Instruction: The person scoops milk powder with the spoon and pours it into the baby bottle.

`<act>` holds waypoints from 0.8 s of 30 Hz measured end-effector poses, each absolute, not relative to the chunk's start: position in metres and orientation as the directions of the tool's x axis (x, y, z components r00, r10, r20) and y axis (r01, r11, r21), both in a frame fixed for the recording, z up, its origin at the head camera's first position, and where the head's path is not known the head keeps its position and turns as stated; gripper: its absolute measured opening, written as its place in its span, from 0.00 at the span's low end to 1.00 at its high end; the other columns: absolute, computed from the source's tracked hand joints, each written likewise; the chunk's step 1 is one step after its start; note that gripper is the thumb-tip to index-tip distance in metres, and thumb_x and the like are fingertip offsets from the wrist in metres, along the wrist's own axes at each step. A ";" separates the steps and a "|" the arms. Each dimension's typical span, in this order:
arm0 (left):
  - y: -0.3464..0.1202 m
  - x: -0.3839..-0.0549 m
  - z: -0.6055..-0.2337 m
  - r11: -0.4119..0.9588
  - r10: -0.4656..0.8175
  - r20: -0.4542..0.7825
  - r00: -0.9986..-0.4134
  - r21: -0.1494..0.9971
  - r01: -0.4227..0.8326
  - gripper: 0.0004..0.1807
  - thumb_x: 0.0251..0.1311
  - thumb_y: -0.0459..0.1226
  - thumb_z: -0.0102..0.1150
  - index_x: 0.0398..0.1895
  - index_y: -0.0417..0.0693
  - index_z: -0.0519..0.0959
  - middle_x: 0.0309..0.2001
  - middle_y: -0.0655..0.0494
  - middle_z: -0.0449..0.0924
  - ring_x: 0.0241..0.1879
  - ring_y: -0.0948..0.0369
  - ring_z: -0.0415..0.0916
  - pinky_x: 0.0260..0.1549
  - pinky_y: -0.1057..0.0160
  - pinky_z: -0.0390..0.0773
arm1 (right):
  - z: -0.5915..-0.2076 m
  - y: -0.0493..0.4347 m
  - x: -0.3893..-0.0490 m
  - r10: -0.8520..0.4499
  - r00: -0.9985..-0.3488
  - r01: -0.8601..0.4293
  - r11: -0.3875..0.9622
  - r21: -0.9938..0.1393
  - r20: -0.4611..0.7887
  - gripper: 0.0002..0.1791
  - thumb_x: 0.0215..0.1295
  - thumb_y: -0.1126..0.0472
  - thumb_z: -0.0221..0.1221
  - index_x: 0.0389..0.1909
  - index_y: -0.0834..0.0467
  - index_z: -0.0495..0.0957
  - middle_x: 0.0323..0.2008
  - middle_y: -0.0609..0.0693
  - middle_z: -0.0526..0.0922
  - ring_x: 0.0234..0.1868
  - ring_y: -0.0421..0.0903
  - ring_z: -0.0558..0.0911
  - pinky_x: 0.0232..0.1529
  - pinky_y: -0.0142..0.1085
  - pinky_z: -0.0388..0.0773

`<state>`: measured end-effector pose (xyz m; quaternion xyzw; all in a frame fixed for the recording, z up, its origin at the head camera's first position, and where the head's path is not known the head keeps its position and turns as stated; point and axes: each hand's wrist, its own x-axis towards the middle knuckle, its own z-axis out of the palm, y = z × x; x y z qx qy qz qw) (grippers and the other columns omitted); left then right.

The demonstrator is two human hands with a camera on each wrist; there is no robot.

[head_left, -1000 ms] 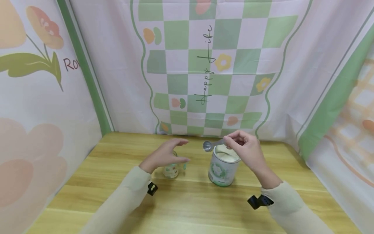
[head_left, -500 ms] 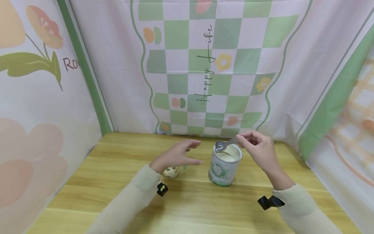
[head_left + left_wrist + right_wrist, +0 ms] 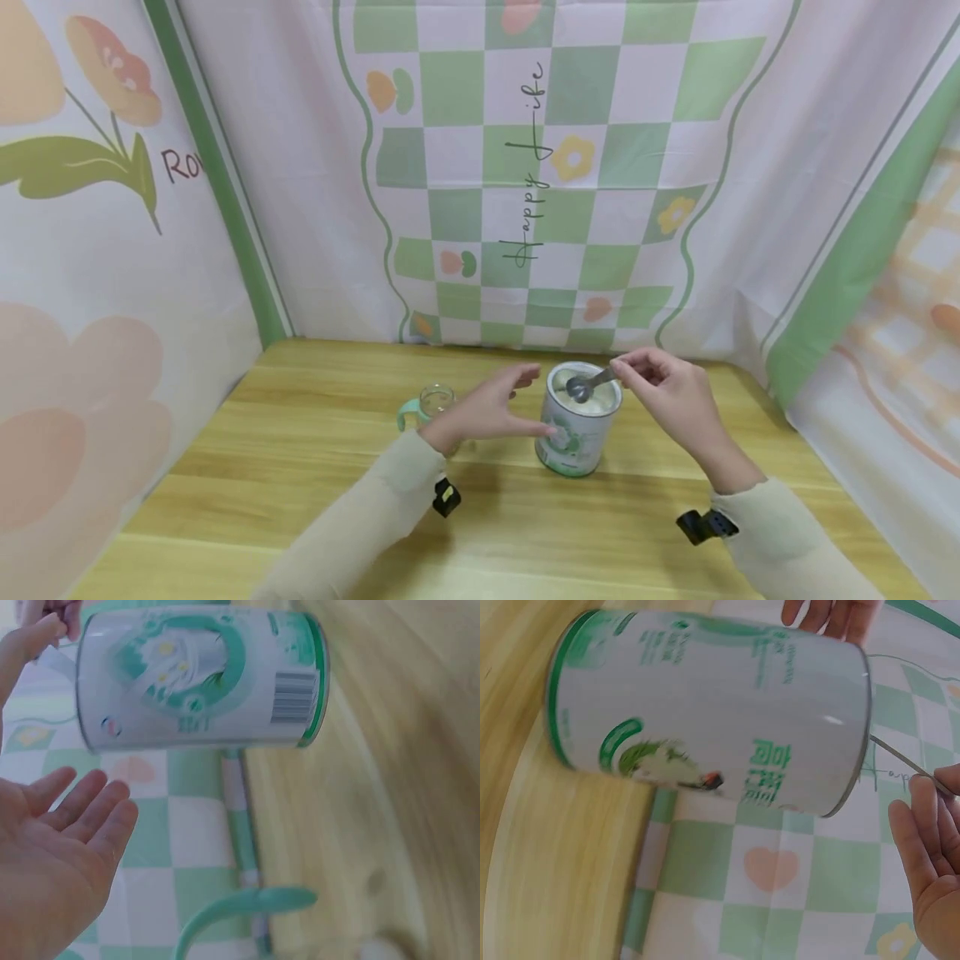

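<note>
A white and green milk powder can (image 3: 566, 442) stands upright on the table, its top uncovered and pale powder (image 3: 600, 404) inside. My right hand (image 3: 671, 396) pinches the handle of a grey measuring spoon (image 3: 581, 388), whose bowl is inside the can's mouth, at the powder. In the right wrist view, the spoon's handle (image 3: 900, 756) runs from the fingertips to the can's rim. My left hand (image 3: 491, 408) is spread at the can's left side, thumb tip overlapping it, fingers mostly straight and holding nothing. Behind the left wrist is a clear cup (image 3: 437, 397), partly hidden, with a mint-green handle (image 3: 408, 409).
The wooden table (image 3: 525, 533) runs back to a hanging cloth (image 3: 502, 208) with green and white checks. Patterned cloth also hangs along the left (image 3: 97, 350) and right sides. Both wrists carry small black devices.
My left hand has moved right, from in front of the cup to beside the can. The right hand went right, and the spoon dipped from left of the rim into the can's mouth.
</note>
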<state>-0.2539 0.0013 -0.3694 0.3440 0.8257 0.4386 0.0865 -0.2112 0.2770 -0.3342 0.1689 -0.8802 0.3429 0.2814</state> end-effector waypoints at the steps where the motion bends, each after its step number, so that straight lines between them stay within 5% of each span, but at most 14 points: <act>1: 0.005 -0.255 -0.372 0.379 0.631 0.165 -0.758 0.787 0.487 0.54 0.52 0.54 0.76 0.77 0.47 0.57 0.74 0.52 0.60 0.70 0.56 0.62 0.67 0.56 0.64 | -0.336 0.278 -0.212 -0.124 -0.772 -0.503 0.718 -0.480 0.623 0.06 0.69 0.57 0.65 0.34 0.55 0.85 0.26 0.44 0.84 0.22 0.39 0.77 0.20 0.27 0.71; 15: 0.040 -0.255 -0.396 0.264 0.510 0.162 -0.845 0.905 0.333 0.56 0.49 0.54 0.78 0.78 0.54 0.57 0.73 0.61 0.61 0.70 0.58 0.60 0.67 0.43 0.60 | -0.344 0.280 -0.218 -0.276 -0.632 -0.615 0.747 -0.251 0.724 0.05 0.59 0.68 0.70 0.31 0.56 0.84 0.25 0.41 0.84 0.23 0.36 0.79 0.26 0.21 0.73; 24: 0.058 -0.257 -0.400 0.154 0.501 0.158 -0.851 0.951 0.267 0.54 0.47 0.50 0.80 0.76 0.61 0.58 0.65 0.60 0.70 0.64 0.55 0.69 0.60 0.51 0.69 | -0.347 0.280 -0.224 -0.338 -0.577 -0.641 0.752 -0.156 0.743 0.08 0.56 0.69 0.72 0.32 0.56 0.84 0.26 0.42 0.85 0.24 0.36 0.80 0.24 0.22 0.73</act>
